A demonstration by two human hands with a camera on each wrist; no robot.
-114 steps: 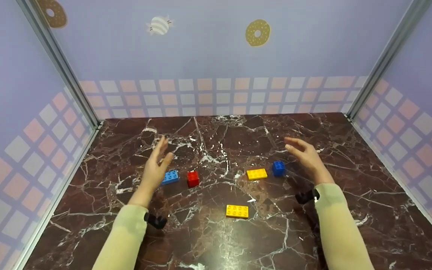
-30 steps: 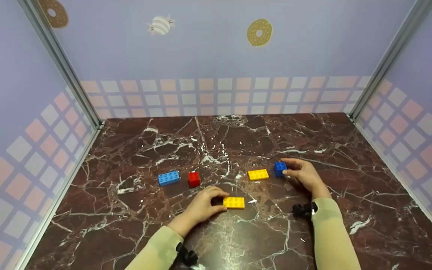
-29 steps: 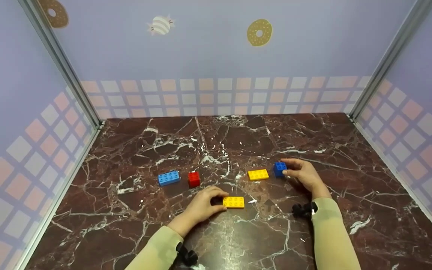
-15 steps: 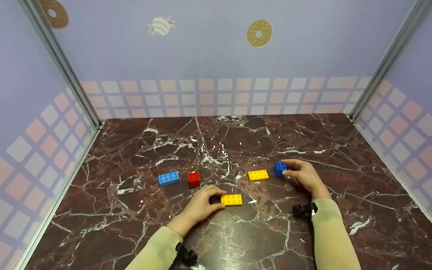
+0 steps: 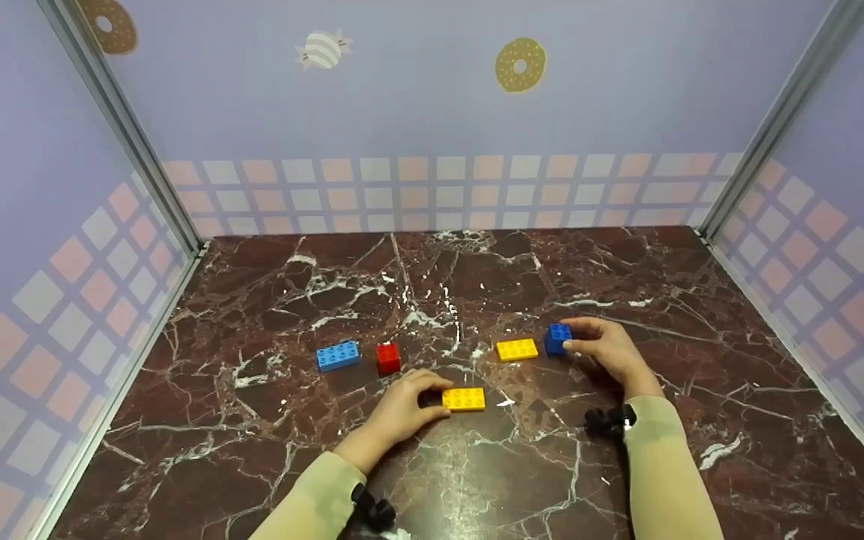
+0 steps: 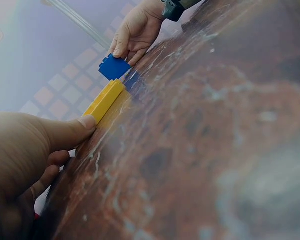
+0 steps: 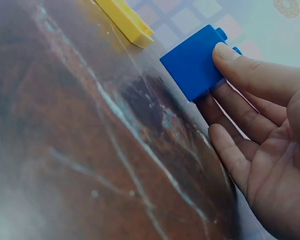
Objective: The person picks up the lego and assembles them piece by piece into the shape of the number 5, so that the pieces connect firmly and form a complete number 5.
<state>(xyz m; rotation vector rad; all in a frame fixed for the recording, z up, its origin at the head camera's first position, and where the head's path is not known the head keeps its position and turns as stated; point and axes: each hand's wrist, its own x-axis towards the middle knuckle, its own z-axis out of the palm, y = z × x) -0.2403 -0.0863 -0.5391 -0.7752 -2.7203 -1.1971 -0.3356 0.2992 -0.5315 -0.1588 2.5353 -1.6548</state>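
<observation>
At left, the light-blue brick (image 5: 337,356) lies where it did, the red brick (image 5: 388,360) just beside it on the marbled table (image 5: 267,300). Your left hand (image 5: 402,409), raised a few seconds ago, now pinches the near yellow brick (image 5: 464,400) by its left end — and that brick has shifted slightly left and away from you. Farther right, the far yellow brick (image 5: 517,350) sits unmoved near the dark-blue brick (image 5: 559,340), which your right hand (image 5: 612,352), also raised earlier, now pinches. You have five bricks — two yellow, two blue, one red.
</observation>
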